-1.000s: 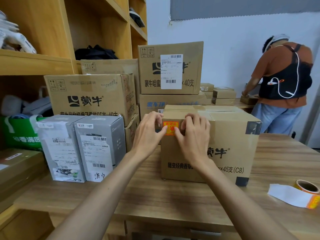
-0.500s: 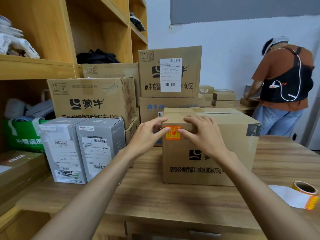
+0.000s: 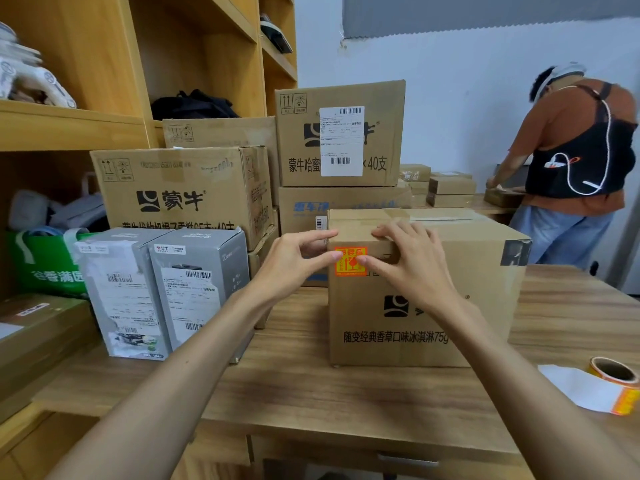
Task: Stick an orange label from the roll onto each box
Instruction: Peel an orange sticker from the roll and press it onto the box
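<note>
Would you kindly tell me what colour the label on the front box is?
The label is orange with red print; head view.

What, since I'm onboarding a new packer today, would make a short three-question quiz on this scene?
1. True or false: the orange label is stuck on the front face of the nearest box.
2. Where is the label roll? A on a shelf; B on the table, right of that box; C on top of that box.
3. How many grey boxes stand left of it?
Key: 1 true; 2 B; 3 two.
</note>
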Motion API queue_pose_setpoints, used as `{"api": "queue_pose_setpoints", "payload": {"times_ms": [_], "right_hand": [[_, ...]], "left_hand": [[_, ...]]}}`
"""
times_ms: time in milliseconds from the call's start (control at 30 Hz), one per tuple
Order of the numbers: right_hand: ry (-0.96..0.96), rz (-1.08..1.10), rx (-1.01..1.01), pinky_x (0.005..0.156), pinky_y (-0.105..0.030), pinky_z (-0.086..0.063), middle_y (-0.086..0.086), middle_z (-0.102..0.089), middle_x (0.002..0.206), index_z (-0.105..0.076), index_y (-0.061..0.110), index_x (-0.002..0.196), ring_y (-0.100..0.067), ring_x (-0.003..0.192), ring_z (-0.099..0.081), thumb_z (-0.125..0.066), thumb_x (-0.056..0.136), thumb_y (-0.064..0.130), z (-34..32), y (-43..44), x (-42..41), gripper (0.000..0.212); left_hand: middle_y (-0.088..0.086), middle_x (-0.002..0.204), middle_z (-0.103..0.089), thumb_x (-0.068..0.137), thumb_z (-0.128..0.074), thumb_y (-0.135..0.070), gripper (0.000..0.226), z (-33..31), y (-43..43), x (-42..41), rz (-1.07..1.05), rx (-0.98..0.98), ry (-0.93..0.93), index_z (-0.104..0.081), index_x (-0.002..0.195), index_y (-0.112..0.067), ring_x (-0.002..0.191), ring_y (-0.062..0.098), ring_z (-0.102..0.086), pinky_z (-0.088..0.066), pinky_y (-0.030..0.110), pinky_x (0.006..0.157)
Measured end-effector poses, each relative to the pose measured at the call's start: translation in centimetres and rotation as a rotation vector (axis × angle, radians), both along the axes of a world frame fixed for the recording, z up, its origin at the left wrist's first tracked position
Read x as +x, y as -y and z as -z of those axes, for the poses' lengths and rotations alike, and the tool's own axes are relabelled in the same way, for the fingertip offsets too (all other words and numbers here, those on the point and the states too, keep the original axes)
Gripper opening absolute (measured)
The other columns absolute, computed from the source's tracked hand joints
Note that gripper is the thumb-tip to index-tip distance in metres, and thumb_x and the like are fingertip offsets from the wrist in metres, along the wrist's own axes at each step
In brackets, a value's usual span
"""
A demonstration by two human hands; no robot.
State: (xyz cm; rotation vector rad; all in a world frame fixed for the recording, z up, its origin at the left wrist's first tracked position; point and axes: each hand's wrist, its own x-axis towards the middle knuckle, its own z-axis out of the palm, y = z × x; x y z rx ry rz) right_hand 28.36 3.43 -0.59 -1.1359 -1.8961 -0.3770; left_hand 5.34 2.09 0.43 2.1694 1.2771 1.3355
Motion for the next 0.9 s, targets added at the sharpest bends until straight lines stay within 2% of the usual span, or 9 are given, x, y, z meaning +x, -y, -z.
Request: {"api": "queue_pose_setpoints", "payload": {"times_ms": [33, 167, 267, 433, 533, 667, 800, 900], "right_hand": [[0.036, 0.008, 0.003, 0.094, -0.033, -0.030, 0.009, -0.062, 0.115, -0.061, 0.026, 0.114, -0.016, 0.109, -0.051, -0.050, 0.081, 0.073, 0.1, 0.0, 0.2, 0.058], [0.158, 0.068, 0.035, 0.095, -0.034, -0.032, 0.005, -0.061, 0.120, -0.058, 0.024, 0.122, -0.020, 0.110, -0.052, -0.053, 0.081, 0.068, 0.5, -0.1, 0.3, 0.060], [0.157, 0.069, 0.044, 0.095, -0.034, -0.032, 0.004, -0.061, 0.119, -0.057, 0.023, 0.122, -0.021, 0.109, -0.053, -0.056, 0.080, 0.066, 0.5, -0.2, 0.3, 0.059], [0.226, 0.090, 0.071, 0.098, -0.038, -0.035, 0.003, -0.059, 0.124, -0.054, 0.023, 0.126, -0.022, 0.111, -0.051, -0.057, 0.079, 0.068, 0.7, 0.1, 0.6, 0.065], [0.206, 0.090, 0.057, 0.097, -0.036, -0.032, 0.003, -0.060, 0.123, -0.055, 0.023, 0.124, -0.022, 0.110, -0.052, -0.057, 0.078, 0.067, 0.5, 0.1, 0.5, 0.064], [0.161, 0.049, 0.024, 0.099, -0.036, -0.034, 0.007, -0.059, 0.122, -0.055, 0.026, 0.125, -0.017, 0.111, -0.050, -0.048, 0.078, 0.079, 0.4, 0.7, 0.6, 0.071], [0.068, 0.005, -0.007, 0.105, -0.037, -0.032, 0.012, -0.059, 0.123, -0.058, 0.030, 0.127, -0.012, 0.115, -0.047, -0.043, 0.081, 0.081, -0.1, 2.2, 0.7, 0.070], [0.036, -0.001, -0.014, 0.112, -0.042, -0.028, 0.009, -0.059, 0.124, -0.060, 0.029, 0.127, -0.013, 0.117, -0.047, -0.042, 0.079, 0.083, -0.4, 3.9, 0.4, 0.074]], "left_hand": [[-0.014, 0.103, -0.075, 0.087, -0.076, -0.037, 0.049, 0.2, 0.1, 0.0, 0.009, 0.005, -0.010, -0.063, 0.135, -0.033, 0.097, -0.005, -0.066, -0.048, 0.011, 0.085], [-0.015, 0.106, -0.071, 0.089, -0.076, -0.028, 0.056, 1.4, 0.2, 0.3, 0.008, 0.066, -0.022, -0.056, 0.141, -0.033, 0.097, -0.002, -0.065, -0.049, 0.022, 0.091], [-0.014, 0.113, -0.068, 0.090, -0.074, -0.030, 0.058, 1.9, 0.0, 0.5, -0.008, 0.093, -0.032, -0.052, 0.143, -0.036, 0.099, -0.002, -0.062, -0.050, 0.026, 0.091], [-0.016, 0.118, -0.061, 0.085, -0.078, -0.036, 0.073, 2.8, -0.1, 0.4, -0.026, 0.115, -0.116, -0.040, 0.148, -0.043, 0.107, 0.000, -0.059, -0.055, 0.039, 0.091], [-0.017, 0.118, -0.060, 0.086, -0.077, -0.034, 0.074, 2.9, 0.0, 0.8, -0.037, 0.119, -0.090, -0.039, 0.149, -0.041, 0.109, -0.003, -0.057, -0.054, 0.041, 0.093], [-0.015, 0.122, -0.059, 0.087, -0.076, -0.035, 0.075, 2.8, 0.5, 0.9, -0.069, 0.147, -0.152, -0.035, 0.150, -0.039, 0.109, -0.004, -0.056, -0.056, 0.041, 0.092], [-0.009, 0.130, -0.056, 0.089, -0.073, -0.040, 0.076, 3.2, 1.9, 1.7, -0.088, 0.210, -0.211, -0.031, 0.152, -0.038, 0.109, 0.004, -0.060, -0.056, 0.039, 0.093], [-0.007, 0.122, -0.053, 0.090, -0.069, -0.047, 0.076, 3.9, 3.6, 2.7, -0.109, 0.260, -0.230, -0.028, 0.154, -0.038, 0.104, 0.011, -0.060, -0.056, 0.039, 0.089]]}}
